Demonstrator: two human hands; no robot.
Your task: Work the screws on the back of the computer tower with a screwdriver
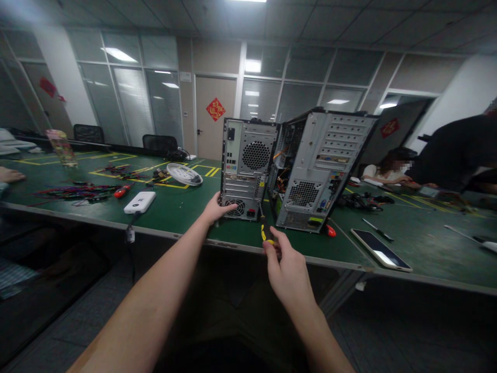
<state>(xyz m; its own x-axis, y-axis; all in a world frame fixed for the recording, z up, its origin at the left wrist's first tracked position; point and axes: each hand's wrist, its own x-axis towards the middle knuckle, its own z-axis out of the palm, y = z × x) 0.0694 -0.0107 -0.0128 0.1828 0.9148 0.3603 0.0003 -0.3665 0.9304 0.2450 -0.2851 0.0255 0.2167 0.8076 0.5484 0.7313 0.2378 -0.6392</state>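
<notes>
A small computer case point(248, 178) stands upright at the table's front edge, its back panel with vents and ports facing me. My left hand point(217, 209) grips its lower left corner, thumb across the lower fan grille, other fingers hidden round the side. A black and yellow screwdriver point(265, 229) is held in my right hand point(285, 259), in front of the case's lower right corner. Its shaft points up and away at that right edge; I cannot tell whether the tip sits in a screw. To the right stands a larger computer case point(310, 181), its side open with wires showing.
A white power bank point(140, 202), bundled wires point(79, 192) and a white oval basket point(184, 174) lie left. On the right are a phone point(380, 249), a screwdriver point(378, 230) and black cables point(365, 201). People sit and stand at the right; another person's hand point(11, 175) rests far left.
</notes>
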